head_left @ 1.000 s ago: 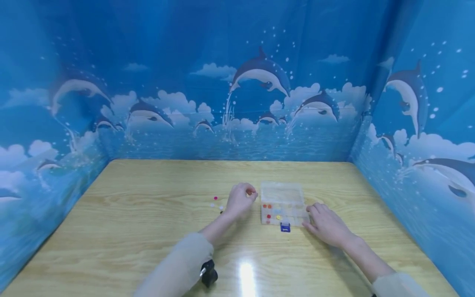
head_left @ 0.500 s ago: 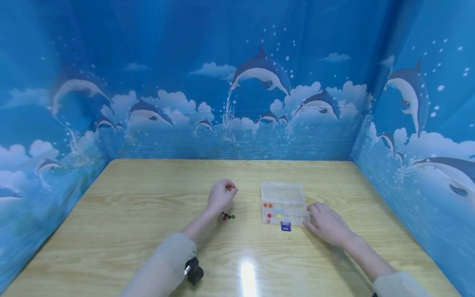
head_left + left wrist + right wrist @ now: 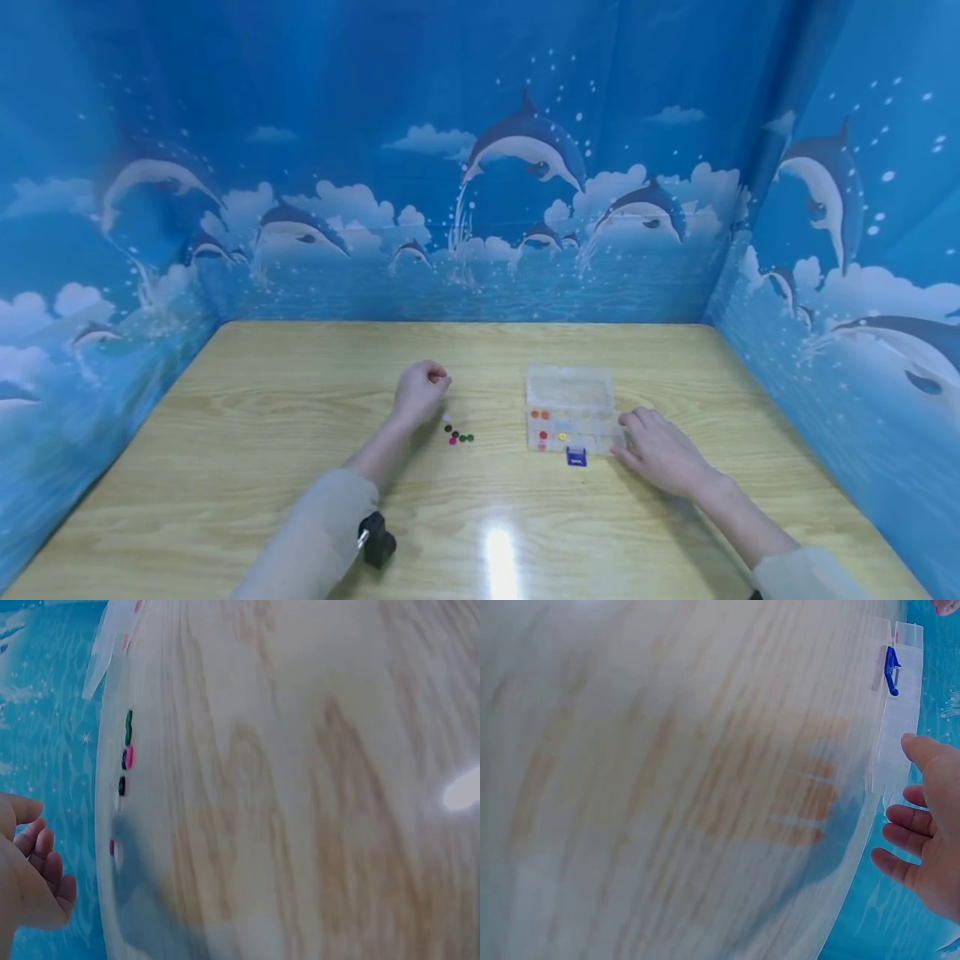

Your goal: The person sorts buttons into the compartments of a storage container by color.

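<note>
Blue curtains (image 3: 360, 100) printed with leaping dolphins close in the back and sides of a wood-grain table (image 3: 225, 500). Right of the table's middle sits a clear box (image 3: 592, 427), its lid (image 3: 568, 387) folded back on the far side and a blue latch (image 3: 576, 457) at the near edge. Orange buttons (image 3: 535, 414), a red button (image 3: 543, 435) and a yellow button (image 3: 562, 437) lie in its compartments. Left of the box and apart from it, loose buttons (image 3: 455, 435) in black, green, pink and white lie on the wood. The left hand (image 3: 420, 393) is near them, a little farther left, fingers loosely bent toward the thumb; nothing shows between them. The right hand (image 3: 660, 454) rests at the box's right end, thumb apparently touching it, fingers relaxed and slightly bent, not wrapped round anything.

The buttons look light, stiff and smooth, likely to slide if pushed; a thumb-and-forefinger pinch across the rim should suit them. The box seems thin, light plastic that could shift or crack under a hard squeeze, so a gentle touch at its end wall should do.
</note>
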A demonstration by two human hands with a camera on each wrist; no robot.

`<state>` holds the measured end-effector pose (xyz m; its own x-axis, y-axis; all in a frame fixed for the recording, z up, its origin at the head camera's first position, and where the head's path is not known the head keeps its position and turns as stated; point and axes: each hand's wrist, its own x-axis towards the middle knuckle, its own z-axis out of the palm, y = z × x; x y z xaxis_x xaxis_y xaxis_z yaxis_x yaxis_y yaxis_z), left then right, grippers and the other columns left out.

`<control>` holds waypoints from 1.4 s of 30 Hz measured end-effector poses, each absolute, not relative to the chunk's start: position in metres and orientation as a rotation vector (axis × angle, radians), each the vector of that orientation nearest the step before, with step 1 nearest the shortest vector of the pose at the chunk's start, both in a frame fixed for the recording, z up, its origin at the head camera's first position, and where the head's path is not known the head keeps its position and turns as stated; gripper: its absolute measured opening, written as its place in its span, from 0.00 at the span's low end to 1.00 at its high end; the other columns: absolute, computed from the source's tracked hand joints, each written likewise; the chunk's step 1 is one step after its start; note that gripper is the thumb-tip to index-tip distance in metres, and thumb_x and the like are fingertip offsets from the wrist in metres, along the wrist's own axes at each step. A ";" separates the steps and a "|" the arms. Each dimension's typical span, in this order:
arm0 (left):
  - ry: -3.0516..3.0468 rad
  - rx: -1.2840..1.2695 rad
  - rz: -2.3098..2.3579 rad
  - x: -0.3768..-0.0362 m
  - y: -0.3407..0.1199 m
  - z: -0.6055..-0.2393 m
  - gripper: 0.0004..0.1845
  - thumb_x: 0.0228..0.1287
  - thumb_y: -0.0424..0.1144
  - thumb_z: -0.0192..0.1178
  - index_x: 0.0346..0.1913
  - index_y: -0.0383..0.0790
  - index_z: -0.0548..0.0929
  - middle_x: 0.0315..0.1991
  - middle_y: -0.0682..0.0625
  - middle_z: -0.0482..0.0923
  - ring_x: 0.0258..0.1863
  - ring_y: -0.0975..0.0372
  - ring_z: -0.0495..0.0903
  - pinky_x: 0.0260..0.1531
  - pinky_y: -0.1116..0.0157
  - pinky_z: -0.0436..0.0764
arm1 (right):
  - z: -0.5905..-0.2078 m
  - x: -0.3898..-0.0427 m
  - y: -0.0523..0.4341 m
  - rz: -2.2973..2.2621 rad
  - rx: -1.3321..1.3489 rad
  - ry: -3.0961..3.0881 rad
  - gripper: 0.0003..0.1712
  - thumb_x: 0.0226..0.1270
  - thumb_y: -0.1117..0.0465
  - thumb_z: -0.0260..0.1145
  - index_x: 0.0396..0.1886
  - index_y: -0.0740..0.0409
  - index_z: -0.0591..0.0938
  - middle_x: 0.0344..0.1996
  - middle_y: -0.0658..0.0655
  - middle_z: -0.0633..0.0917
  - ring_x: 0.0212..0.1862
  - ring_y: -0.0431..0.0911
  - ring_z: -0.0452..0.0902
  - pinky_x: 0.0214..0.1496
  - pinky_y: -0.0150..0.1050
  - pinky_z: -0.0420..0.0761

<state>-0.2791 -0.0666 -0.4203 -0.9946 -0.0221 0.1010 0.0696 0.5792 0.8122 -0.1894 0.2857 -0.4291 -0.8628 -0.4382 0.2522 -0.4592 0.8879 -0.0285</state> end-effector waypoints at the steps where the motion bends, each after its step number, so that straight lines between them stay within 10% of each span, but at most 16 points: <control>1: -2.700 -0.039 -1.396 -0.280 -0.069 -0.422 0.08 0.58 0.33 0.59 0.39 0.31 0.79 0.30 0.45 0.76 0.29 0.58 0.75 0.33 0.62 0.75 | -0.429 -0.190 0.286 0.128 0.679 -2.815 0.21 0.59 0.55 0.65 0.43 0.69 0.75 0.37 0.60 0.77 0.41 0.53 0.74 0.42 0.48 0.76; 42: -2.959 0.094 -1.035 -0.286 -0.081 -0.440 0.06 0.53 0.36 0.63 0.35 0.40 0.85 0.35 0.48 0.82 0.42 0.52 0.74 0.49 0.53 0.66 | -0.427 -0.189 0.286 0.129 0.657 -2.837 0.21 0.59 0.54 0.66 0.42 0.68 0.76 0.38 0.61 0.77 0.42 0.54 0.73 0.44 0.49 0.75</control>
<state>-0.2862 -0.0811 -0.4400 -0.9982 -0.0586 -0.0145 -0.0549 0.7803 0.6230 -0.1894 0.2860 -0.4267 -0.8740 -0.4233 0.2386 -0.4432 0.8958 -0.0343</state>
